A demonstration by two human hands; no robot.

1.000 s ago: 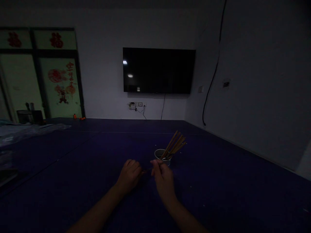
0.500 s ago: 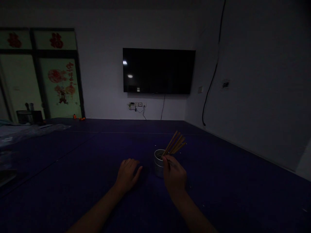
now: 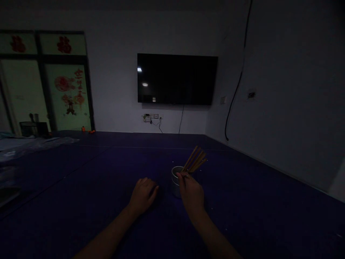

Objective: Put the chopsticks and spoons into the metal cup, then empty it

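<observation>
A grey metal-looking cup stands upright on the dark blue surface. Several thin wooden sticks, like chopsticks, lean out of it to the right. At the cup's near right rim is my right hand, its thumb and fingers pinched together; what they hold, if anything, is too dark to make out. The hand covers part of the cup's side. My left hand rests on the surface to the left of the cup, apart from it, thumb out and fingers loosely bent, holding nothing.
A black television hangs on the far wall above sockets and cables. Clear plastic wrapping lies at the left. Small orange items sit at the far edge. Tiny pale specks dot the surface near the cup.
My right hand has shifted slightly left, its fingertips closer over the cup's rim. My left hand's fingers look a little more curled. The cup and sticks stay in place.
</observation>
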